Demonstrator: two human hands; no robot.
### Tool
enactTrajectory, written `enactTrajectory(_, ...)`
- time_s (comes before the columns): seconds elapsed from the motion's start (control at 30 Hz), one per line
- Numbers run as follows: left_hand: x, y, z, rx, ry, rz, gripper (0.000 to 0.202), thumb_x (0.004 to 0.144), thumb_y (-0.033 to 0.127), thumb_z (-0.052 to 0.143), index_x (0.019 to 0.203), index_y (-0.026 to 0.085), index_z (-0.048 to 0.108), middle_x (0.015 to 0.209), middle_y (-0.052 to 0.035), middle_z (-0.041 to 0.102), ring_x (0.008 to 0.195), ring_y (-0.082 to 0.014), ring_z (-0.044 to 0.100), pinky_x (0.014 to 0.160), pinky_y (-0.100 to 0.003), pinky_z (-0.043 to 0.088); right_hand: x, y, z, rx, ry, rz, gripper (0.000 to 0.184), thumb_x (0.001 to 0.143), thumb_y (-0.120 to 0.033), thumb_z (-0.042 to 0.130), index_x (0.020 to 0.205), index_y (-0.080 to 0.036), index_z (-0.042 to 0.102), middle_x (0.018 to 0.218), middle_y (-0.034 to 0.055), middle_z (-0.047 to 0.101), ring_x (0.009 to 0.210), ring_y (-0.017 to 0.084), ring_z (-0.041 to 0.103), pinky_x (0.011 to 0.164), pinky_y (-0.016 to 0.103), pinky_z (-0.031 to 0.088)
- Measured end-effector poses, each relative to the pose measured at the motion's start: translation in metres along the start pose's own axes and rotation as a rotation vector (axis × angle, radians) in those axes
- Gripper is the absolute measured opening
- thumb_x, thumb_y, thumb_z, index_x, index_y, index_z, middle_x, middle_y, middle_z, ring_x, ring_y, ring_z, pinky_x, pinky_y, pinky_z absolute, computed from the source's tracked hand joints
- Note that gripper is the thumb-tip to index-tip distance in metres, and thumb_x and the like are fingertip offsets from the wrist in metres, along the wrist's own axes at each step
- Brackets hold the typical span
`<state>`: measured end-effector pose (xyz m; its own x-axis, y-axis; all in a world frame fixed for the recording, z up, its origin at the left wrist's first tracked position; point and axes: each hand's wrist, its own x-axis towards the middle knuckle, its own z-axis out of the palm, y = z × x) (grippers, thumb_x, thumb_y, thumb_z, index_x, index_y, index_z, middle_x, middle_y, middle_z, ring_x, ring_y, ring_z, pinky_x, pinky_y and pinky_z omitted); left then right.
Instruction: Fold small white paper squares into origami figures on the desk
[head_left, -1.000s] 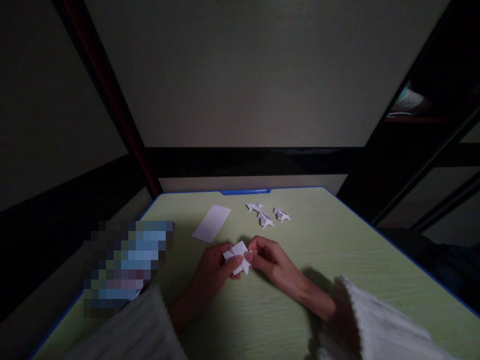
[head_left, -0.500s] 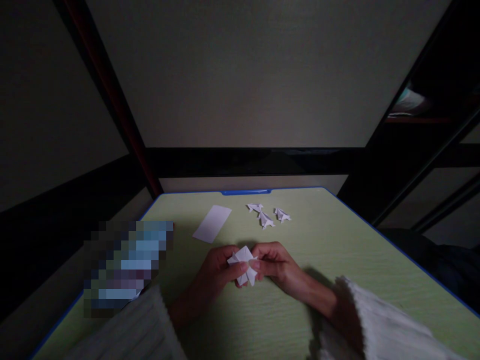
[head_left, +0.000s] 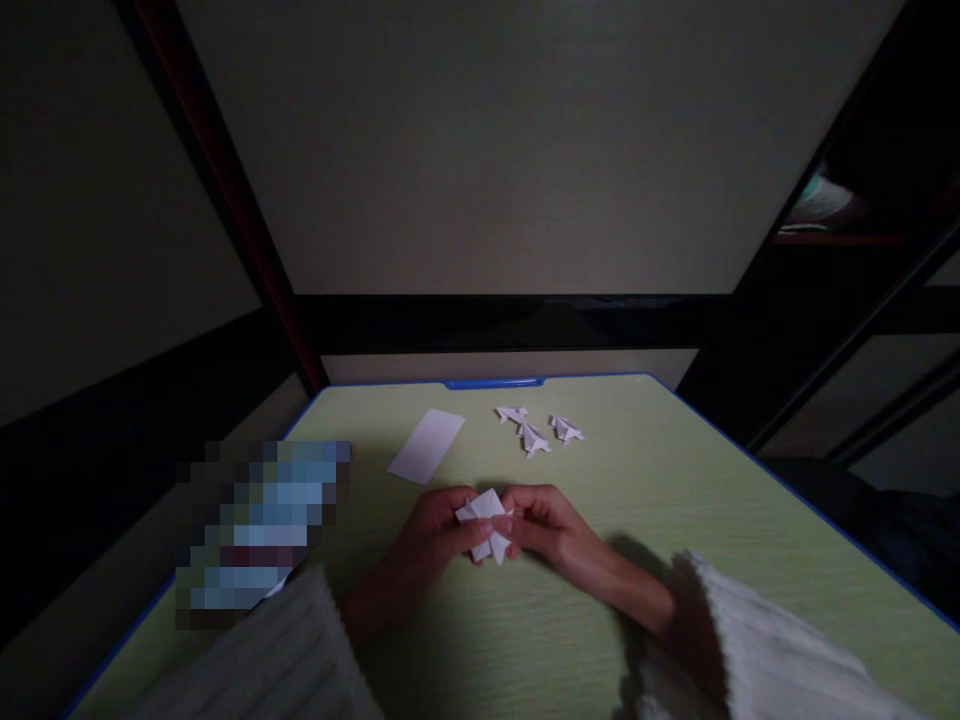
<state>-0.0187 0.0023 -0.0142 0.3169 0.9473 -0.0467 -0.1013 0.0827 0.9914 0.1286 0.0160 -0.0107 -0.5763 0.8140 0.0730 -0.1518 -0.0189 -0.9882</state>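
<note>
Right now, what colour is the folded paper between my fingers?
White; the folded paper shows best in the head view, the only one.

Counted one left hand [head_left: 441,530], one right hand [head_left: 551,522] and two pale sleeves [head_left: 784,640]. Tallied four folded white paper pieces [head_left: 490,502], one held and three small ones [head_left: 533,438] lying on a single worktop [head_left: 645,480]. Noted also one flat white sheet [head_left: 427,446], one pixelated item [head_left: 281,510] and one blue bar [head_left: 493,384].

Your folded piece [head_left: 489,504] is matt paper. Your sleeves [head_left: 787,645] look like ribbed cloth, your tabletop [head_left: 660,480] matt and wood-grained.
</note>
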Motion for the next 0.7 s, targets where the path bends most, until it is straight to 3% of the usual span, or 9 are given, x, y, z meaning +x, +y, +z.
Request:
enactTrajectory(0.3,0.000,-0.003,-0.001,-0.075,-0.061,0.001,0.018,0.061,0.030,0.062,0.063,0.013,0.056,0.053,-0.0011,0.061,0.048,-0.0109,0.051,0.047,-0.020,0.036,0.002,0.012,-0.001,0.259,-0.018,0.026,0.025,0.060,-0.034,0.066,0.056,-0.012,0.055,0.049,-0.0020,0.054,0.045,0.006,0.046,0.046,0.019,0.032)
enactTrajectory(0.47,0.002,0.000,0.001,-0.006,0.064,0.017,0.017,0.062,0.028,0.060,0.062,0.011,0.057,0.051,0.0001,0.058,0.045,-0.0081,0.047,0.043,-0.018,0.036,0.004,0.007,-0.003,0.153,0.012,-0.020,0.021,0.067,-0.029,0.060,0.058,-0.012,0.053,0.054,-0.0007,0.056,0.051,0.008,0.050,0.049,0.020,0.033)
enactTrajectory(0.6,0.004,0.001,0.002,-0.040,0.154,-0.005,0.019,0.055,0.028,0.064,0.062,0.011,0.057,0.051,0.0012,0.055,0.045,-0.0081,0.047,0.039,-0.018,0.037,0.004,0.001,0.002,0.107,-0.013,-0.032,0.020,0.059,-0.026,0.067,0.059,-0.013,0.051,0.055,-0.0033,0.055,0.052,0.007,0.049,0.049,0.019,0.034)
enactTrajectory(0.7,0.006,0.000,0.002,-0.090,0.152,-0.032,0.024,0.054,0.032,0.064,0.064,0.012,0.056,0.052,0.0004,0.056,0.044,-0.0087,0.049,0.038,-0.018,0.038,0.006,0.001,0.003,0.090,0.062,0.005,0.022,0.056,-0.026,0.068,0.056,-0.013,0.050,0.050,-0.0045,0.052,0.045,0.005,0.043,0.045,0.018,0.031)
